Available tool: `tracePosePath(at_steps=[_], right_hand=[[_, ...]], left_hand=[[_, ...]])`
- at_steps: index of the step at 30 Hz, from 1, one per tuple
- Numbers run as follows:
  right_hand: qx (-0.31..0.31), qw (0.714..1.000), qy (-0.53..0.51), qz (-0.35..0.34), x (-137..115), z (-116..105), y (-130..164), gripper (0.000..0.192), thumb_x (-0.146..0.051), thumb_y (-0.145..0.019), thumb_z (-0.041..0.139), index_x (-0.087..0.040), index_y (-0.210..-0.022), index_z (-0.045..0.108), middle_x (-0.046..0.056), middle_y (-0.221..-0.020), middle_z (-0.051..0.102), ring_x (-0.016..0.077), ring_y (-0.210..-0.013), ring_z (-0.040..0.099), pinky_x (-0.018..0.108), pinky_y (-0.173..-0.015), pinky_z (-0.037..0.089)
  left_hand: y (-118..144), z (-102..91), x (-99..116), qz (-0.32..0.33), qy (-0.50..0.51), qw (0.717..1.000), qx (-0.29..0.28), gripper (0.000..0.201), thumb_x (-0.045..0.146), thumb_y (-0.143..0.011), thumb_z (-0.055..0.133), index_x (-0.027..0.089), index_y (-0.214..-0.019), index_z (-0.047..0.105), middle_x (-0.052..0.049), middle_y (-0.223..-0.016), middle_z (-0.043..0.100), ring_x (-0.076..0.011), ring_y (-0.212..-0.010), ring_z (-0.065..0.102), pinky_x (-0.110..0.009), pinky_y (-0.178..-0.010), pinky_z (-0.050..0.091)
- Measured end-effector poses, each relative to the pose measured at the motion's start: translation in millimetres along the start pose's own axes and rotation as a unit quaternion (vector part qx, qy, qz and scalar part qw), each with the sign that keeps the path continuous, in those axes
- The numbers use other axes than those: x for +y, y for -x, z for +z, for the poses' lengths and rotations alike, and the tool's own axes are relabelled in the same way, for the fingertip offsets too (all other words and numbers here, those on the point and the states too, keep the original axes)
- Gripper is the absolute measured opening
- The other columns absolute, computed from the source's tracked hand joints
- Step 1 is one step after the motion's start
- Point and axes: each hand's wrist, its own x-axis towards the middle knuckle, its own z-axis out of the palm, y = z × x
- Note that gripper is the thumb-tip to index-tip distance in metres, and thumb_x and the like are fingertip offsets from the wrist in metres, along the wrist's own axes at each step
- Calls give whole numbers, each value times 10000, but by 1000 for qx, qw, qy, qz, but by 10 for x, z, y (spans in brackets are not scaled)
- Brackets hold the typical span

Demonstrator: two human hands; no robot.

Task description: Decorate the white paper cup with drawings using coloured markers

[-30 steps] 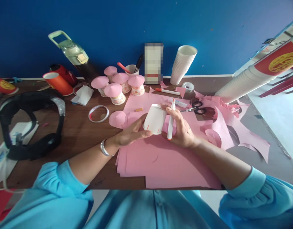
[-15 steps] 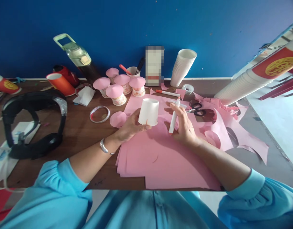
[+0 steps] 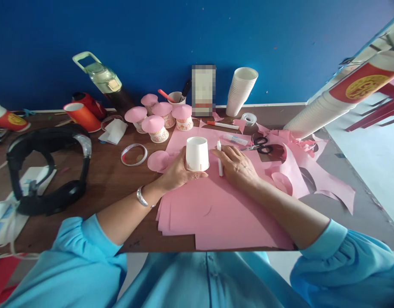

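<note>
In my left hand (image 3: 177, 172) is a white paper cup (image 3: 197, 153), held upside down with its rim low and the thumb under it. Short orange marks show on the cup near the rim. Just right of the cup, my right hand (image 3: 238, 164) is closed on a white marker pen (image 3: 219, 157), which stands nearly upright with its tip end up and apart from the cup. Both hands are over a stack of pink paper sheets (image 3: 213, 222). Pink paper discs (image 3: 157, 161) lie beside my left hand.
Several decorated cups with pink cone roofs (image 3: 153, 124) stand behind. A tape roll (image 3: 134, 155) lies left, scissors (image 3: 263, 145) and pink scraps (image 3: 299, 169) right. Stacked white cups (image 3: 243, 90), a tall bottle (image 3: 107, 81) and a black headset (image 3: 49, 171) are also on the table.
My right hand has moved left and turned palm down, bringing the marker closer to the cup. The cup has turned and tilted a little in my left hand.
</note>
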Motion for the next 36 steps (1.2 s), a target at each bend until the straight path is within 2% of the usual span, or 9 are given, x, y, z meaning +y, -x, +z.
tracePosePath(at_steps=[8,17,21,26,29,32,36], right_hand=[[-29,999,18,4,0,33,-19,559,-64,-990,475,-240,-1514,557,143,-1364,692,297,-1217,638,428,-978,586],[-73,997,16,10,5,25,-51,440,-85,-1016,488,-195,-1410,651,140,-1271,732,285,-1225,639,397,-999,547],[-94,995,22,20,-7,6,-69,421,-101,-1014,535,-230,-1386,683,130,-1292,735,278,-1199,647,389,-985,540],[-88,996,18,29,-14,-4,-67,379,-113,-1037,523,-275,-1304,738,98,-1345,738,258,-1204,663,363,-958,534],[-101,994,4,51,-49,-86,-103,424,-87,-1028,513,-274,-1350,716,96,-1300,763,242,-1177,682,342,-952,539],[-175,977,40,113,-95,-245,-179,478,-93,-1051,452,-254,-1462,637,107,-1344,751,238,-1234,678,322,-955,543],[-220,963,73,140,-79,-472,-332,354,-180,-1055,485,-210,-1320,718,135,-1276,772,280,-1165,727,328,-865,562]], left_hand=[[14,-6,-68,43,-47,998,-4,787,498,-696,958,200,-1302,554,-93,-1160,630,-269,-1084,597,-428,-956,526],[40,20,21,57,-94,994,-19,820,512,-735,916,206,-1372,500,-114,-1230,636,-304,-1166,630,-447,-963,581],[63,52,59,53,-131,990,-16,784,446,-763,884,218,-1412,507,-116,-1275,656,-315,-1188,667,-462,-974,614],[72,109,121,63,-198,978,-12,742,371,-752,875,213,-1396,541,-136,-1316,697,-341,-1205,706,-509,-1025,617],[64,131,152,79,-209,975,-20,685,390,-751,871,231,-1347,573,-136,-1323,709,-359,-1211,714,-529,-1013,624],[52,133,171,82,-222,971,-21,680,399,-705,907,245,-1293,603,-140,-1282,723,-387,-1177,722,-549,-972,625],[42,128,161,61,-239,969,-13,692,328,-662,915,244,-1280,616,-127,-1245,730,-386,-1133,724,-552,-927,618]])
